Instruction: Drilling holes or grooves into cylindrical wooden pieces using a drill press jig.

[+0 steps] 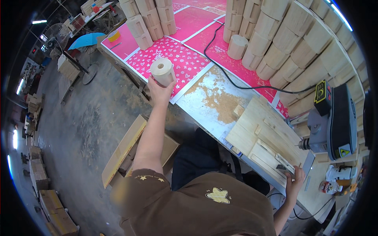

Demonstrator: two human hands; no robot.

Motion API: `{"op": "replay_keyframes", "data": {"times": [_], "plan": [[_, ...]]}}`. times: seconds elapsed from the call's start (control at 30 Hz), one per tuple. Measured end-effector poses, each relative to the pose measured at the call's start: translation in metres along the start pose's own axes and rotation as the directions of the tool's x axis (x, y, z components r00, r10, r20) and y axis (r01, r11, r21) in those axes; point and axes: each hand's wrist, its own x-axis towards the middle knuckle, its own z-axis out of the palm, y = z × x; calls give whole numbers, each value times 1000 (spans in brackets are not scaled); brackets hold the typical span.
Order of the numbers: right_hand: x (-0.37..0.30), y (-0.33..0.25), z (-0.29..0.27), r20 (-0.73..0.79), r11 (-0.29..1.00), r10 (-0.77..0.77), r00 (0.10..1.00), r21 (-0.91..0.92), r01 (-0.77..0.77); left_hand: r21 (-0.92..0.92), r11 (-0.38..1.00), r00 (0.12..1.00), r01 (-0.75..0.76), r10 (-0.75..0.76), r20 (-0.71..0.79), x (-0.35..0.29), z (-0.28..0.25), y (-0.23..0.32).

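Observation:
On the left, my left hand (160,92) is wrapped round the lower part of a pale wooden cylinder (162,70). The cylinder stands upright at the table's near edge, a round hole in its top. Over on the right, my right hand (295,181) has its fingers closed on the end of a silver metal clamp (284,163). That clamp sits on a wooden jig board (252,135) with strips and a small block fixed to it. Just beyond the board, a drill press (330,122) has its chuck pointing toward the jig.
Stacked wooden cylinders (271,43) line the far side, and one stands alone (237,47). A black cable (224,72) crosses the pink-covered table (185,59). Sawdust (220,102) lies beside the jig. A cardboard box (130,145) sits below, left of my lap.

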Motion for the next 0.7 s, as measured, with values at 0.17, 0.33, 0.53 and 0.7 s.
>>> {"op": "replay_keyframes", "data": {"times": [0.17, 0.33, 0.53, 0.7], "plan": [[-1, 1, 1, -44, 1000, -1, 999, 16, 2, -119, 992, 999, -31, 34, 21, 32, 11, -10], [4, -4, 0, -13, 998, 20, 1000, 57, -19, -430, 880, 977, -202, 153, -145, 132, -22, 4], [7, -5, 2, -22, 997, 23, 999, 76, -22, -127, 931, 914, -343, 299, -275, 272, -47, 62], [10, -2, 2, 30, 987, 110, 993, 115, -113, -52, 948, 901, -313, 279, -333, 373, -30, 48]]}}
